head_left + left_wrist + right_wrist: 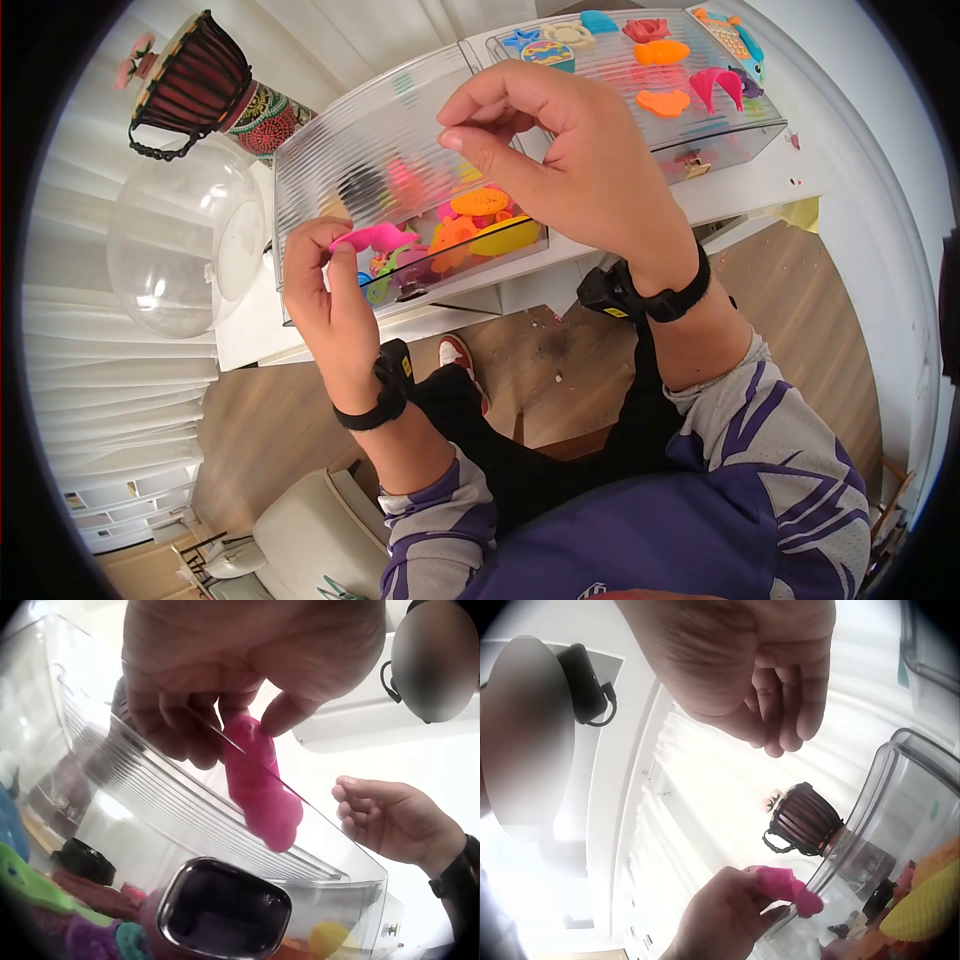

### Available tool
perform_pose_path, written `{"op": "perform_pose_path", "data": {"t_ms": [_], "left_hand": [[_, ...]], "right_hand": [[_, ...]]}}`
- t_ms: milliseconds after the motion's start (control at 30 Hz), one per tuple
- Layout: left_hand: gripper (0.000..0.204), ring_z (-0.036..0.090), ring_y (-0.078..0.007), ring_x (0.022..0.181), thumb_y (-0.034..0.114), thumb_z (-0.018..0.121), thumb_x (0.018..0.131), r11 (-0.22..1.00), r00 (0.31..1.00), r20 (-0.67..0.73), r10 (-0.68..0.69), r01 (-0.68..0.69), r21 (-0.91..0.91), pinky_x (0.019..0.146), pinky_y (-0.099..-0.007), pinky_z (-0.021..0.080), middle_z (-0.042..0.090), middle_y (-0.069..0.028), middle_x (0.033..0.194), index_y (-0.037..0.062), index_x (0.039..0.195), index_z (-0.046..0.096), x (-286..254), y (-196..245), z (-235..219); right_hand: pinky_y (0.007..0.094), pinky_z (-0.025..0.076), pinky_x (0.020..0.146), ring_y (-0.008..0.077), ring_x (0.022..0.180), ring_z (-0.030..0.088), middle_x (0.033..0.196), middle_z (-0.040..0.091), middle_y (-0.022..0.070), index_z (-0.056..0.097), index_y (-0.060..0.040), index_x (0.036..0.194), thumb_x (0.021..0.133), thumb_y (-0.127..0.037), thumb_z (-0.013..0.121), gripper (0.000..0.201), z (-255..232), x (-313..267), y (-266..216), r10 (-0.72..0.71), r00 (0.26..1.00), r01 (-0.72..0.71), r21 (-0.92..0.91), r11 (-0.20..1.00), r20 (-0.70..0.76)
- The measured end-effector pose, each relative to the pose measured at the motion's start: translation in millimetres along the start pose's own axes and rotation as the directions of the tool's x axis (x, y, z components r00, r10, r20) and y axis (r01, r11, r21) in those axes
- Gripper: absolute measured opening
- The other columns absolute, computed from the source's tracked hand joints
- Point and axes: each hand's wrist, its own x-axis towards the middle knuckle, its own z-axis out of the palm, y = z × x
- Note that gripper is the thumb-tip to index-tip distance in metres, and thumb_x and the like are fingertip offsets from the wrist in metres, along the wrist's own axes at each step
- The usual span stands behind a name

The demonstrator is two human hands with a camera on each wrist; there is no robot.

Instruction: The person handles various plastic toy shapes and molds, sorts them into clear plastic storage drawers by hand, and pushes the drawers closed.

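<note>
My left hand point(335, 295) pinches a bright pink, knobbly plastic toy point(378, 238) between thumb and fingers at one end. In the left wrist view the toy point(259, 787) hangs down from the fingertips by the bin's clear edge. Below it, the left clear bin point(300, 170) holds several toys, among them an orange one point(455, 235) and a yellow ribbed one point(505, 236). My right hand point(585, 165) is raised above the right end of that bin, fingers loosely bent, with nothing between them in the right wrist view.
A second clear bin point(720, 145) stands to the right, with an orange fish-shaped toy point(662, 52), a pink toy point(716, 92) and several others on its lid. A drum point(195, 80) and a clear dome point(165, 240) stand left. Below are a white table edge point(250, 335) and an armchair point(310, 530).
</note>
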Motion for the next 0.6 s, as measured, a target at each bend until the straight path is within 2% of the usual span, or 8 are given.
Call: {"op": "perform_pose_path", "data": {"t_ms": [267,433,467,500,533,567,600], "left_hand": [[0.011,0.066,-0.0183,0.100,0.001,0.062,0.109,0.998,1.000,0.022,0.013,-0.014,0.060,0.093,-0.0326,0.053,0.073,-0.0095,0.110,-0.0033,0.108,0.072,1.0,2.7,0.5],[0.010,0.066,-0.0175,0.100,0.004,0.065,0.111,0.998,0.999,0.007,-0.054,0.053,0.046,0.094,-0.0321,0.053,0.074,-0.0088,0.109,-0.0026,0.107,0.072,0.5,5.4,0.5],[0.010,0.066,-0.0175,0.100,0.004,0.065,0.111,0.998,0.999,0.007,-0.054,0.053,0.046,0.094,-0.0321,0.053,0.074,-0.0088,0.109,-0.0026,0.107,0.072,0.0,3.4,0.2],[0.012,0.064,-0.0136,0.101,0.006,0.064,0.114,0.998,0.998,0.022,-0.052,0.051,0.040,0.092,-0.0289,0.050,0.074,-0.0067,0.111,-0.0016,0.111,0.072,-0.3,0.5,-0.7],[0.013,0.061,-0.0098,0.102,0.008,0.064,0.117,0.998,0.998,0.036,-0.051,0.050,0.035,0.091,-0.0256,0.047,0.074,-0.0046,0.114,-0.0006,0.114,0.072,-0.6,-1.1,-1.4],[0.013,0.061,-0.0098,0.102,0.008,0.064,0.117,0.998,0.998,0.035,-0.052,0.051,0.035,0.091,-0.0256,0.047,0.074,-0.0046,0.114,-0.0006,0.114,0.072,-0.9,-1.9,-1.9],[0.011,0.064,-0.0134,0.101,0.006,0.065,0.115,0.998,0.998,0.020,-0.058,0.057,0.040,0.093,-0.0292,0.051,0.074,-0.0064,0.111,-0.0011,0.111,0.072,-0.5,-1.6,-1.7]], "right_hand": [[0.0287,0.063,0.093,0.0113,0.095,0.078,0.101,0.083,0.0020,0.081,-0.0012,0.114,0.105,-0.006,0.084,0.011,0.3,0.1,0.5,-0.015,1.000,0.015,-0.022,1.000,0.004],[0.0290,0.063,0.091,0.0139,0.096,0.079,0.102,0.084,0.0049,0.081,-0.0010,0.115,0.105,-0.011,0.085,0.014,-4.5,0.4,3.9,-0.002,1.000,0.003,-0.015,1.000,0.019],[0.0304,0.063,0.091,0.0170,0.099,0.079,0.106,0.084,0.0061,0.081,-0.0025,0.117,0.105,-0.014,0.085,0.017,-10.4,0.7,8.2,-0.027,0.999,0.029,-0.146,0.989,0.017],[0.0317,0.063,0.091,0.0200,0.101,0.080,0.110,0.085,0.0073,0.081,-0.0039,0.119,0.104,-0.018,0.086,0.020,-16.4,1.1,11.9,-0.051,0.998,0.055,-0.274,0.960,0.019],[0.0317,0.063,0.091,0.0200,0.101,0.080,0.110,0.085,0.0073,0.081,-0.0039,0.119,0.104,-0.018,0.086,0.020,-22.2,1.1,14.7,-0.052,0.998,0.055,-0.274,0.960,0.019],[0.0339,0.062,0.092,0.0233,0.105,0.079,0.115,0.084,0.0082,0.081,-0.0059,0.121,0.104,-0.020,0.085,0.023,-28.0,0.7,17.2,-0.052,0.997,0.022,-0.451,0.892,-0.054],[0.0360,0.062,0.092,0.0266,0.108,0.079,0.119,0.083,0.0091,0.081,-0.0079,0.123,0.104,-0.023,0.085,0.025,-33.4,-0.1,18.9,-0.066,0.990,-0.024,-0.609,0.793,-0.126]]}}
